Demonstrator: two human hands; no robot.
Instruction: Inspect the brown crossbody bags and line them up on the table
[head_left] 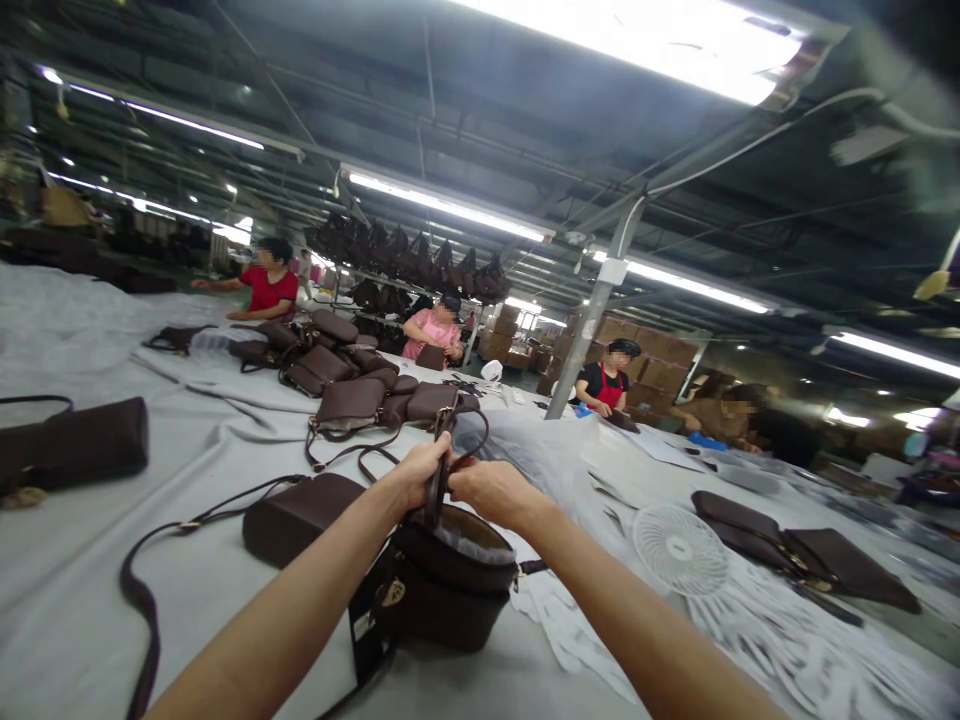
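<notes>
A dark brown handbag (457,600) stands upright on the white-covered table in front of me, its top open and clear plastic showing inside the rim. A gold-coloured emblem and a black hang tag (369,630) are at its left side. My left hand (424,470) is closed round the bag's brown strap (435,490), raised above the opening. Close beside it, my right hand (491,490) is also closed, its fingers at the same strap; their tips are partly hidden. Another brown bag (300,515) lies just left, its long strap trailing over the cloth.
Brown bags (349,400) are heaped beyond my hands. A white fan (679,550) and white paper strips (795,640) lie to the right, near another bag (802,550). A metal post (592,335) rises at the table. Several co-workers sit farther back.
</notes>
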